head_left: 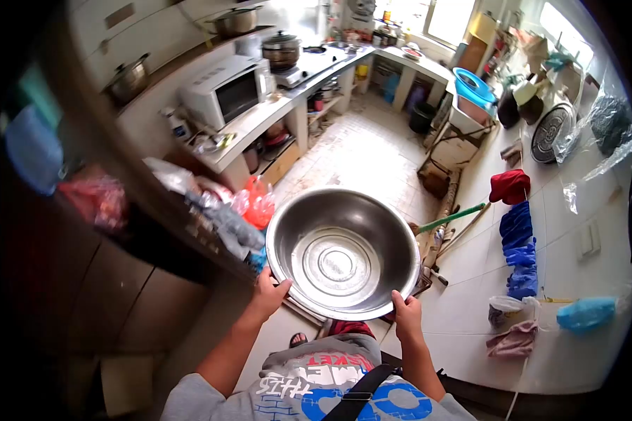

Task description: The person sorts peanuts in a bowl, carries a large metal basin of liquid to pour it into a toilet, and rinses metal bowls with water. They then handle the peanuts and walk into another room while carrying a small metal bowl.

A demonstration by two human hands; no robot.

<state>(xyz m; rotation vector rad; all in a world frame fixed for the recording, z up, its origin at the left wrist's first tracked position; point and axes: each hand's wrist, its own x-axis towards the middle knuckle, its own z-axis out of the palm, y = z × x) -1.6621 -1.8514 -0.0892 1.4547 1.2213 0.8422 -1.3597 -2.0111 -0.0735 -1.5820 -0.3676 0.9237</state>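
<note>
A large round metal basin (340,263) is held out in front of my body, its inside facing up. It holds no objects; the bottom shows rings and looks whitish or wet. My left hand (267,295) grips the rim at the lower left, thumb over the edge. At the lower right of the rim, my right hand (406,316) holds on the same way. The fingers under the basin are hidden.
Door frame (137,154) and hanging plastic bags (260,203) at the left. A counter (260,116) with a microwave (233,95) runs along the left and back. Brooms with a green handle (451,218) lean at the right, near a white sink (467,119). Cloths (518,245) hang on the right wall.
</note>
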